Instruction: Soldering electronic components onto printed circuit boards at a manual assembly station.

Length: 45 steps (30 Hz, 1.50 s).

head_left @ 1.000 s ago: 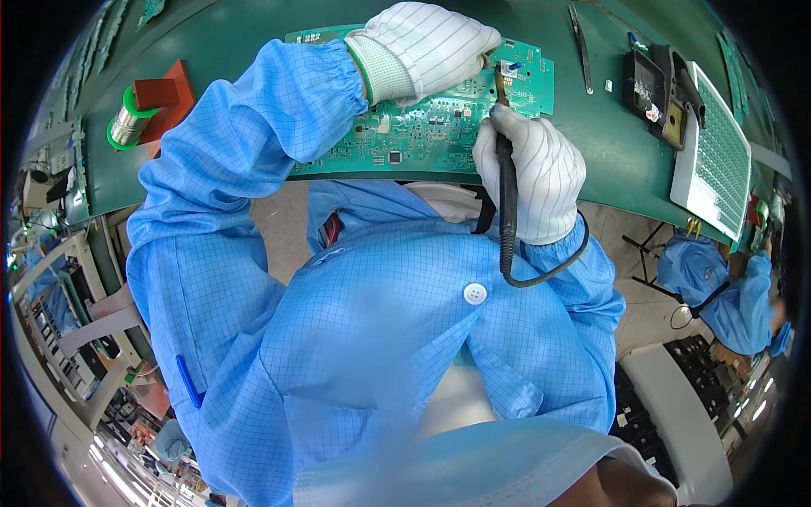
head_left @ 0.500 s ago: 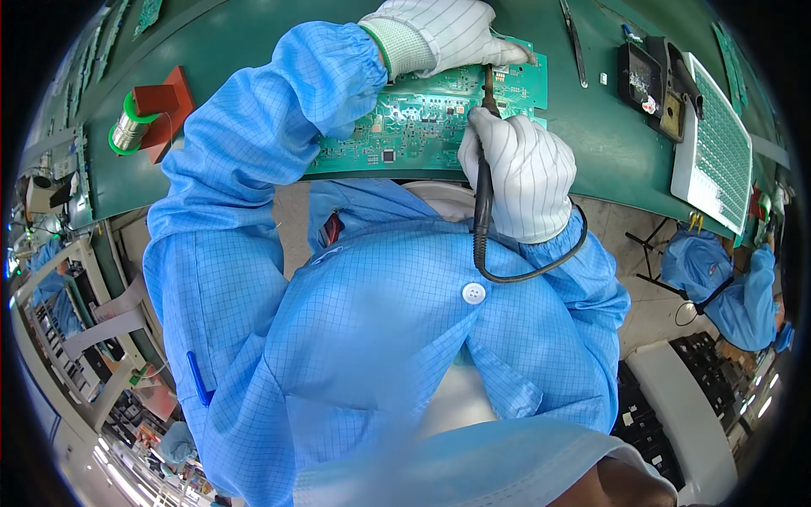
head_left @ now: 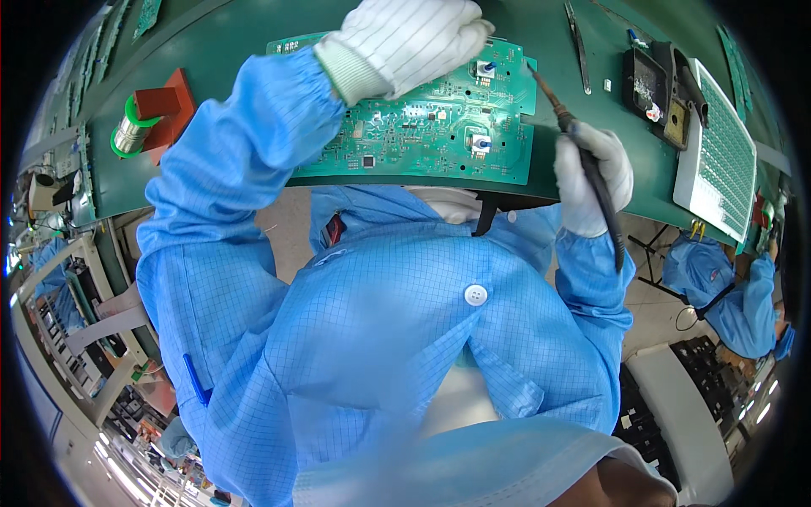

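A green circuit board (head_left: pixel 405 156) lies on the green bench in front of me, covered in small parts. Two white components with blue shafts, the far one (head_left: pixel 486 69) and the near one (head_left: pixel 481 145), stand on its right part. My left hand (head_left: pixel 410 42), in a striped white glove, is over the board's far edge with its fingers curled closed; what they pinch, if anything, is hidden. My gloved right hand (head_left: pixel 596 173) grips a soldering iron (head_left: pixel 564 116) just right of the board. The iron's tip points up and left, off the board's right edge.
A solder spool (head_left: pixel 131 131) on a red-brown holder (head_left: pixel 173 110) stands at left. Tweezers (head_left: pixel 578 51), a black tray (head_left: pixel 644 84) beside an iron stand (head_left: pixel 680 84), and a white tray with a green grid (head_left: pixel 718 152) lie at right. Another person (head_left: pixel 718 287) sits far right.
My right hand has drawn the soldering iron off the board to the right. My left hand has shifted left and curled its fingers. Both blue-shafted components now show.
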Each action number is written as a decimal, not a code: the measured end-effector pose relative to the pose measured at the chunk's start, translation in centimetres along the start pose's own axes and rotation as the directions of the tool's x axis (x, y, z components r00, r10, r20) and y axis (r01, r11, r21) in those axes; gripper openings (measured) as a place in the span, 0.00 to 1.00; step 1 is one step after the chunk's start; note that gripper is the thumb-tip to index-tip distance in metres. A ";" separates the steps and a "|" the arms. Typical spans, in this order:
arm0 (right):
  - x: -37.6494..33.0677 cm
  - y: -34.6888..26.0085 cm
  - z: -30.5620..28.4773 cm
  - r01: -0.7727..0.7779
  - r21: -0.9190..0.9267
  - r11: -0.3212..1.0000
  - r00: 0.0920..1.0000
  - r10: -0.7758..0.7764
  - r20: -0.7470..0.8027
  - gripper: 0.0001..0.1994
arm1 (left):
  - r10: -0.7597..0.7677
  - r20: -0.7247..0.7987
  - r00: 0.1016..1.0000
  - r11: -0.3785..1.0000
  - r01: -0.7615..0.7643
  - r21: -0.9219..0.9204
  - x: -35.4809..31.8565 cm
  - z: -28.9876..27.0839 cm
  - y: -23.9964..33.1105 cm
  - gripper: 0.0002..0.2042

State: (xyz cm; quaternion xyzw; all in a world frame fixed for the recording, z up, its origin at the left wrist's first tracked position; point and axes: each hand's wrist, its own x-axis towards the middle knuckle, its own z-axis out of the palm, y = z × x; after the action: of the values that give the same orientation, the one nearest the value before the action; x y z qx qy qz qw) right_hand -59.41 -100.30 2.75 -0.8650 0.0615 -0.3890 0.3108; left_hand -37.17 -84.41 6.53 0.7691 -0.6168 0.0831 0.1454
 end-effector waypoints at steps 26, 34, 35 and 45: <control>0.6 5.2 -3.1 -0.394 0.391 0.832 0.889 0.237 0.392 0.07 | -0.082 0.167 0.983 0.994 0.068 0.088 -2.4 2.4 1.7 0.07; 1.4 5.1 -3.2 -0.268 0.302 0.915 0.873 0.098 0.478 0.09 | -0.046 0.278 0.959 0.999 0.050 -0.008 -1.9 2.5 -0.1 0.09; 1.5 5.0 -3.1 -0.248 0.298 0.922 0.875 0.081 0.477 0.09 | -0.043 0.264 0.964 0.999 0.048 -0.013 -1.9 2.6 -0.1 0.09; 1.8 4.7 -3.1 -0.251 0.271 0.929 0.864 0.089 0.495 0.08 | 0.001 0.170 0.985 0.998 0.010 -0.064 -2.0 2.8 -0.3 0.08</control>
State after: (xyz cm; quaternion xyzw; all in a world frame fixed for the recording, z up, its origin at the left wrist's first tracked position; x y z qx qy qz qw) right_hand -59.73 -106.18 2.72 -0.8611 -0.0046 -0.1406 0.4885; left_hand -37.51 -83.44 3.22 0.7696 -0.6278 -0.0032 0.1170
